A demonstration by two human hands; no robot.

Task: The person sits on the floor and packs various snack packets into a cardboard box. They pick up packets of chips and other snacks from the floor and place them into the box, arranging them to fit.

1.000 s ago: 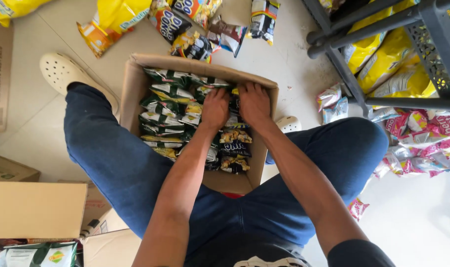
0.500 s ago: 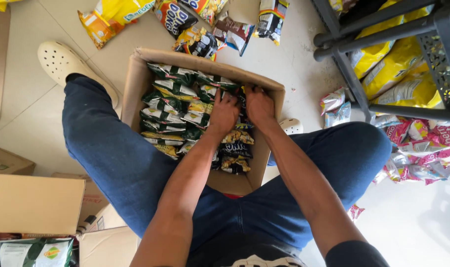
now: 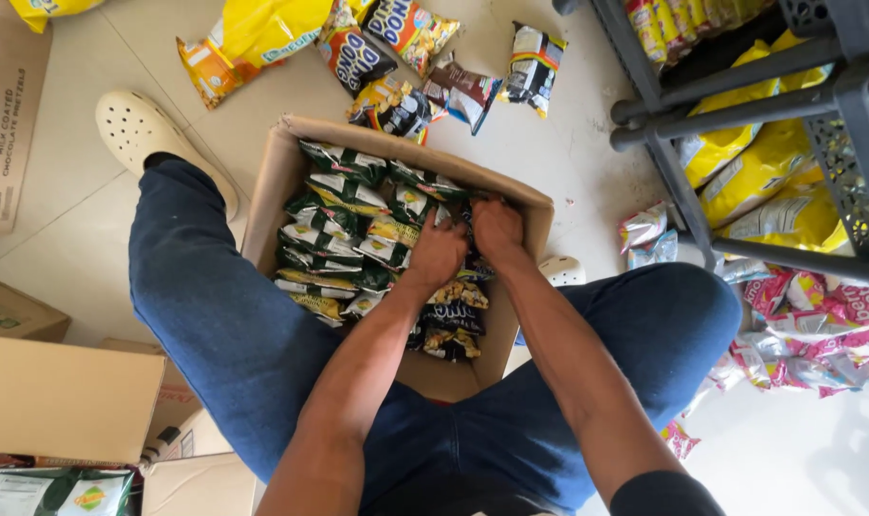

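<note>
An open cardboard box [image 3: 274, 191] stands on the floor between my knees, packed with rows of green and white snack bags [image 3: 334, 225] on the left and dark snack bags [image 3: 450, 320] on the right. My left hand [image 3: 436, 253] and my right hand [image 3: 497, 229] are side by side, pushed down among the bags near the box's far right corner. Their fingers are buried between the bags, so their grip is hidden.
Loose snack bags [image 3: 396, 67] lie on the floor beyond the box. A dark metal rack [image 3: 740, 115] with yellow bags stands at the right, pink bags [image 3: 826, 315] below it. Cardboard boxes [image 3: 66, 397] sit at the lower left. My white clog [image 3: 143, 134] is far left.
Both hands have shifted slightly toward the box's far right corner and dug deeper between the bags. The camera view has moved a little.
</note>
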